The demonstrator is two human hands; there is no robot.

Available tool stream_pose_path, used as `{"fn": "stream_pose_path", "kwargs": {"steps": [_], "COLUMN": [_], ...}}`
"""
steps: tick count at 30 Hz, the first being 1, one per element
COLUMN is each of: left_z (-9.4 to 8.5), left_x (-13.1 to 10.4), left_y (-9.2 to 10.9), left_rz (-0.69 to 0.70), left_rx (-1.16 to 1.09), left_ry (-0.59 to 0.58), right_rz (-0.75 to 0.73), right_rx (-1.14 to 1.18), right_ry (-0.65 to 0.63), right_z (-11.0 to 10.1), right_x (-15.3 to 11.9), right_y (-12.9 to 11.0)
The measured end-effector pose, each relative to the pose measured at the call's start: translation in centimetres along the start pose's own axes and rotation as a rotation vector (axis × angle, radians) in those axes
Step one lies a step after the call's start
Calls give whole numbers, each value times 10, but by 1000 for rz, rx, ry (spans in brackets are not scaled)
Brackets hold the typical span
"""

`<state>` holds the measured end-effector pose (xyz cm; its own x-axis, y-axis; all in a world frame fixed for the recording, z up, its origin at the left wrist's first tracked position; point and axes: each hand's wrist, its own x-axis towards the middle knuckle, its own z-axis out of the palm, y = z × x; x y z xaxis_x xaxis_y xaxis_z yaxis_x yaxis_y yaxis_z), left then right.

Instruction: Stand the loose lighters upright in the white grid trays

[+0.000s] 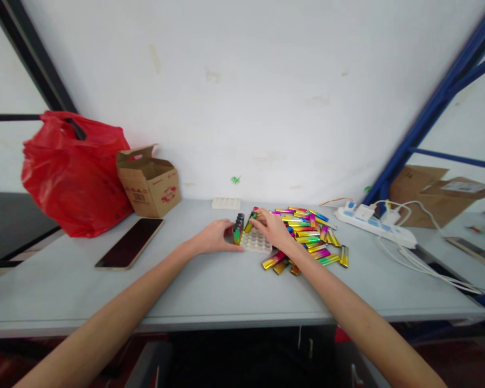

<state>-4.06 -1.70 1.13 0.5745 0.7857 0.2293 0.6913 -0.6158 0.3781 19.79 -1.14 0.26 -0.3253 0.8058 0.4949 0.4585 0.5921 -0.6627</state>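
A white tray with rows of holes (pixel 257 242) lies on the table, and several colourful lighters (pixel 237 233) stand upright along its left side. My left hand (pixel 217 237) is at that side, thumb and fingers apart around the standing lighters and the tray's edge; its far fingertips are partly hidden. Over the back of the tray, my right hand (pixel 271 226) pinches a tilted lighter (pixel 250 220) between its fingers. To the right of the tray is a loose pile of shiny multicoloured lighters (pixel 307 234), partly behind my right wrist.
A second white tray (pixel 226 203) lies by the wall. On the left are a phone (pixel 131 243), an open cardboard box (pixel 151 186) and a red plastic bag (pixel 76 175). A power strip (pixel 375 223) with white cables and brown cardboard (pixel 428 194) are on the right.
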Motion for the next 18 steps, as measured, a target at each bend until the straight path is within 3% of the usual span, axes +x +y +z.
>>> {"fn": "stream_pose_path", "kwargs": {"steps": [8, 12, 18], "left_z": [-3, -2, 0], "left_x": [-1, 0, 1], "left_y": [5, 2, 0], "left_rz": [-23, -7, -17], "left_rx": [-24, -14, 8], "left_ry": [-1, -10, -5], "right_rz": [-80, -74, -24], "right_rx": [-238, -267, -594], "right_ry": [-112, -105, -12], "right_z": [2, -11, -56], "right_x": [1, 0, 4], "right_y": [-5, -5, 46]}}
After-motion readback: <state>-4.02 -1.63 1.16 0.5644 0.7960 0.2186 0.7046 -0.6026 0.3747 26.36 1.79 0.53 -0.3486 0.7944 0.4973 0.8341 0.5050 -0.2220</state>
